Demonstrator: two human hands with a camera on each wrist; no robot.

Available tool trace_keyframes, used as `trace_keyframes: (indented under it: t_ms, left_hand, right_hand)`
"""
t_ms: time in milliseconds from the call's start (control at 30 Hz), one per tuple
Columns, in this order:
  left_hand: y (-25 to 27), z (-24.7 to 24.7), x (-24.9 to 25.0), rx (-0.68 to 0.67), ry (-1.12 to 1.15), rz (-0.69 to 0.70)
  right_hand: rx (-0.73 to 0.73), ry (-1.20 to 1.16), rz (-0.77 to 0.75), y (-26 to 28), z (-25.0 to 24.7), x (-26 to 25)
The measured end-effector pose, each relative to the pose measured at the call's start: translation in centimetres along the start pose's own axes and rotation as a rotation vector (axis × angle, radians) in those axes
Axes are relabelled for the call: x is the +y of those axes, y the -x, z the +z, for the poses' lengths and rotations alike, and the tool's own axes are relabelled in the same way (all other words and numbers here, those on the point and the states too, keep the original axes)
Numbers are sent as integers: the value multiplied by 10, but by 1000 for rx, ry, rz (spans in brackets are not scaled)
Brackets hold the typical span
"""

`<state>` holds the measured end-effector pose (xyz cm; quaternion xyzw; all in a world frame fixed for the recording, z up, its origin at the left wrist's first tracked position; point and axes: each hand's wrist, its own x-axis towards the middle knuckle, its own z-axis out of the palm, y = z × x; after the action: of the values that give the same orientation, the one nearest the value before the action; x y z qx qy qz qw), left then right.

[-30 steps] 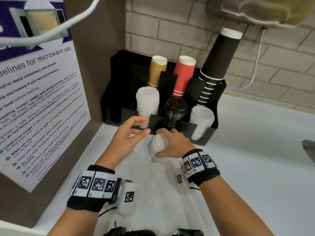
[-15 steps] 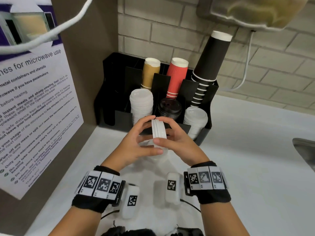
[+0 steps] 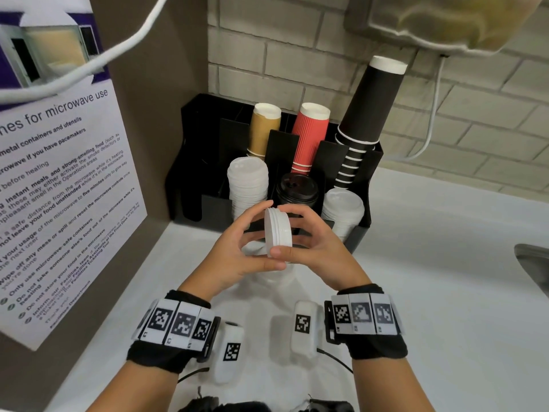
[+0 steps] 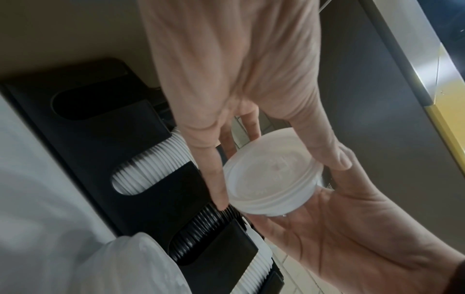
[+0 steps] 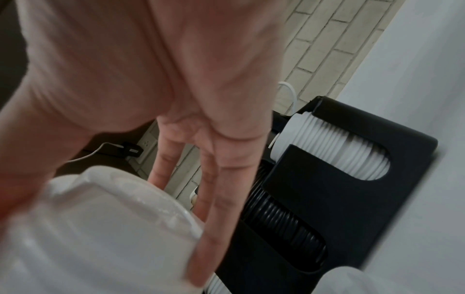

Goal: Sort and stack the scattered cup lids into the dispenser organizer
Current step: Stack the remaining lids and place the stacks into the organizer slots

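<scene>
Surface: white worktop (image 3: 445, 292), set against a pale brick wall (image 3: 267, 55); edge of a steel sink (image 3: 534, 263) at 3 o'clock; brown side panel at 9 o'clock carrying a microwave-use notice (image 3: 59, 188); a white cable (image 3: 118, 49) crosses at 11 o'clock.

Black dispenser organizer (image 3: 202, 162) at 12 o'clock, against the wall. Back row: tan cups (image 3: 264, 129), red ribbed cups (image 3: 310, 135), black cups (image 3: 368, 114), all upside down. Front row: white lid stack (image 3: 248, 182), black lid stack (image 3: 297, 190), second white lid stack (image 3: 343, 208).

Item: small stack of white cup lids (image 3: 277, 230), round, translucent, with ridged rims, nested together. Held on edge above the worktop, just in front of the organizer's front row, between both hands.

Left hand (image 3: 234, 257): fingers curled round the stack, thumb at its lower rim, fingertips at the top and the left face.

Right hand (image 3: 318, 248): fingers and thumb curled round the right side, thumb at the lower rim beside the left thumb.

Both wrists wear black bands with printed markers.
</scene>
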<state>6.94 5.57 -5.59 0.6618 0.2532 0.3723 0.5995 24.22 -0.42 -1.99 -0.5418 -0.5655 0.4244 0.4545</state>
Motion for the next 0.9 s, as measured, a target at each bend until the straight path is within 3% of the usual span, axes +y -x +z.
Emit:
trace_keyframes:
  t_ms: [167, 333, 400, 633, 900]
  left_hand:
    - [-1, 1, -2, 6, 47, 5]
    - [2, -8, -3, 120, 28, 27]
    - [3, -11, -2, 173, 4, 31]
    - [2, -12, -4, 218, -33, 34]
    - [3, -16, -5, 218, -62, 28]
  right_hand:
    - [55, 57, -59, -2, -4, -3]
    - [504, 304, -183, -21, -60, -12]
    - [570, 443, -131, -30, -89, -12]
    - [348, 776, 126, -55, -127, -2]
    - [190, 975, 190, -62, -117, 3]
